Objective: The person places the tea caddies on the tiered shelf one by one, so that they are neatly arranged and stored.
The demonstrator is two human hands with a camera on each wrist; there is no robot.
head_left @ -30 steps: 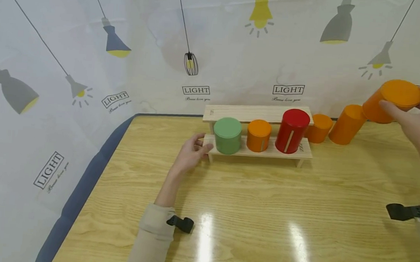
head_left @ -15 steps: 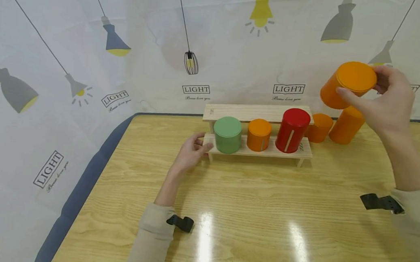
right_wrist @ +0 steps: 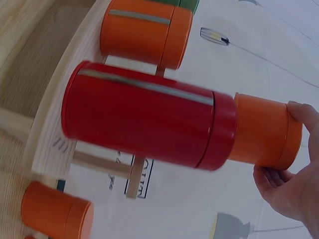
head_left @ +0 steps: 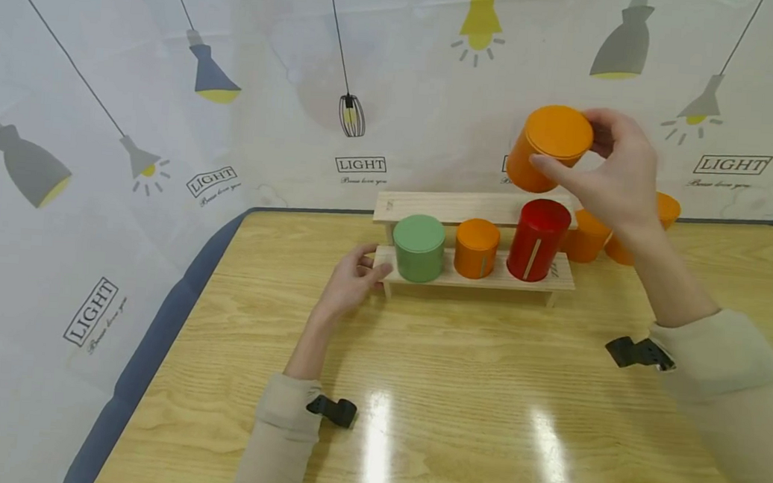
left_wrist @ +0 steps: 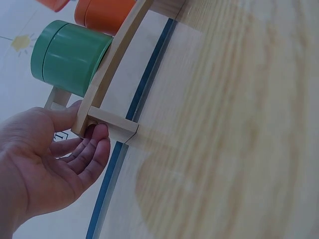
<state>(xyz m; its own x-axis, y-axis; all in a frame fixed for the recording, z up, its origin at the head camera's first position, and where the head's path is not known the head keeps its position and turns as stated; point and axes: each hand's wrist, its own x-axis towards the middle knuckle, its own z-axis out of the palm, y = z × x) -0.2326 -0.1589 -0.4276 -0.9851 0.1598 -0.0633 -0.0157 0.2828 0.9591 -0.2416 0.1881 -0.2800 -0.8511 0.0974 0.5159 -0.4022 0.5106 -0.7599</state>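
My right hand (head_left: 616, 171) grips an orange canister (head_left: 548, 144) by its lid end, thumb on the near side, and holds it in the air above the rack's rear shelf. In the right wrist view that canister (right_wrist: 264, 130) is partly covered by the red canister. My left hand (head_left: 351, 282) pinches the left end of the two-tier wooden rack (head_left: 443, 278); in the left wrist view its thumb lies on the board's end, fingers curled beneath by the leg (left_wrist: 113, 119). A green canister (head_left: 419, 250), a small orange canister (head_left: 476, 249) and a tall red canister (head_left: 538, 241) stand on the front shelf.
Behind the right end of the rack stand a short orange canister (head_left: 587, 237) and a taller orange one (head_left: 668, 209), partly hidden by my right arm. A wall sheet printed with lamps rises behind the wooden table (head_left: 457, 381).
My right hand has carried the orange canister leftward from the right side of the table to above the rack. My left hand has stayed at the rack's left end.
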